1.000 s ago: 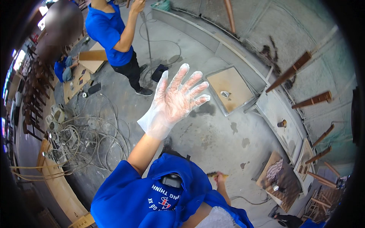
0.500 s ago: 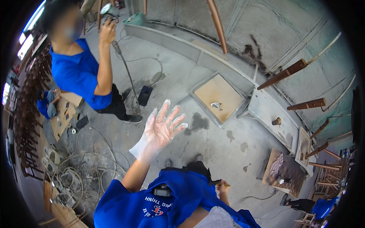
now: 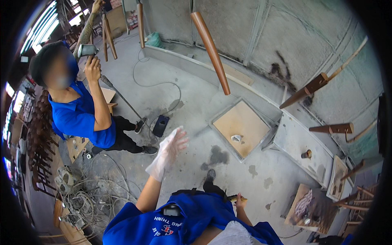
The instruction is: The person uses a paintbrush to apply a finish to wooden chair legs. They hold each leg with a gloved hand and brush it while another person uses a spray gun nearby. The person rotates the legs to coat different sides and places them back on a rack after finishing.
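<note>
My left hand (image 3: 168,152), in a clear thin plastic glove, is raised in front of me with its fingers stretched out and nothing in it. Beyond it, a curved brown wooden furniture leg (image 3: 212,55) hangs in the air, apart from my fingers. Down by my right side, my right hand (image 3: 240,201) is closed on a small dark and yellow thing (image 3: 243,199), possibly a brush; most of it is hidden by the fingers and my blue shirt.
A co-worker (image 3: 83,112) at the left holds up a spray gun (image 3: 87,50) with a hose. More wooden legs (image 3: 304,92) hang at right. A board (image 3: 241,122) bears a crumpled white thing. A cup (image 3: 306,154) stands on a grey bench. Tangled hoses (image 3: 87,202) lie at lower left.
My view has shifted as I step forward. The hanging leg appears nearer and lower in view. My left hand has turned more edge-on, still open. The co-worker still holds the spray gun.
</note>
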A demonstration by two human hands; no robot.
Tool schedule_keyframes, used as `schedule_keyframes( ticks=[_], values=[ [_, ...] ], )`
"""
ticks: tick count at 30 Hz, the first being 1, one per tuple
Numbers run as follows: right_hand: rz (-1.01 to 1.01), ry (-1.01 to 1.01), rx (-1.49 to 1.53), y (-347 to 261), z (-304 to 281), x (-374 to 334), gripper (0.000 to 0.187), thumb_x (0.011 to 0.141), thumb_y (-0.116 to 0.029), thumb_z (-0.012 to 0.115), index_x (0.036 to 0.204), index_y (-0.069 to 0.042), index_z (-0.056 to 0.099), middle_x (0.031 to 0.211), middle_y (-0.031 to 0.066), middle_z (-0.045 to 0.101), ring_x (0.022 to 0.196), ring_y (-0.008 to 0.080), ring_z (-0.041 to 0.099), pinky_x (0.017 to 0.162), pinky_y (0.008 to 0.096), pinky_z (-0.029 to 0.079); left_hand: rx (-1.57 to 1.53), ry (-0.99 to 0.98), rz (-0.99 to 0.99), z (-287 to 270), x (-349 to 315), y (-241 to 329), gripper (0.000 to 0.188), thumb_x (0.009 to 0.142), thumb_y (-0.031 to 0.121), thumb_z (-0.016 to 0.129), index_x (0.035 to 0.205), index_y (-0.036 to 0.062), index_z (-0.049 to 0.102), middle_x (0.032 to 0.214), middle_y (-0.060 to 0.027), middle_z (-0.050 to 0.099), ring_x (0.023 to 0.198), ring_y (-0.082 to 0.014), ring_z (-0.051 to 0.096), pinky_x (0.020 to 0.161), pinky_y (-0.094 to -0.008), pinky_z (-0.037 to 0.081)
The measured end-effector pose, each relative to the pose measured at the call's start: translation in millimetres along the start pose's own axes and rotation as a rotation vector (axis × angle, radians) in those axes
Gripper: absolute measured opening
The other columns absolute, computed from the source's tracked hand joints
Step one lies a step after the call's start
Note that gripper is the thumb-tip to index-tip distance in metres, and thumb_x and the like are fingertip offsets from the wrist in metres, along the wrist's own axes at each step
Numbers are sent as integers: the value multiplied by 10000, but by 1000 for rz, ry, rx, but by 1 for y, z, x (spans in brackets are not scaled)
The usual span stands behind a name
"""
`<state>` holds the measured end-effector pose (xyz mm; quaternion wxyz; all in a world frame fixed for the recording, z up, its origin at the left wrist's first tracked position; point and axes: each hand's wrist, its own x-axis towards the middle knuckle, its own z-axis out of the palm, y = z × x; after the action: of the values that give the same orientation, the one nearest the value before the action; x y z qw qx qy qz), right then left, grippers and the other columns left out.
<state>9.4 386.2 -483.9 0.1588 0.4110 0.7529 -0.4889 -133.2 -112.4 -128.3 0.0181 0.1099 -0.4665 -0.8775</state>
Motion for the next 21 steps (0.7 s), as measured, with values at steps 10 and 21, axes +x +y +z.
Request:
schedule_keyframes(
  ticks=[10, 21],
  values=[
    [-200, -127, 170, -127, -34, 94, 580, 962, -375, 795, 1451, -108, 633, 1088, 67, 739, 914, 167, 697, 704, 345, 572, 155, -60, 511, 91, 243, 221, 746, 1033, 527, 639, 1608, 92, 448, 1592, -193, 504, 1355, -347, 567, 1073, -479, 483],
    [-559, -254, -122, -299, -129, -130, 382, 913, -228, 870, 1229, -30, 788, 1091, 82, 801, 966, 159, 733, 851, 317, 587, 100, -544, 372, 185, 345, 307, 509, 1083, 488, 587, 1418, 104, 591, 1221, -156, 704, 1090, -343, 724, 996, -494, 562]
  ],
)
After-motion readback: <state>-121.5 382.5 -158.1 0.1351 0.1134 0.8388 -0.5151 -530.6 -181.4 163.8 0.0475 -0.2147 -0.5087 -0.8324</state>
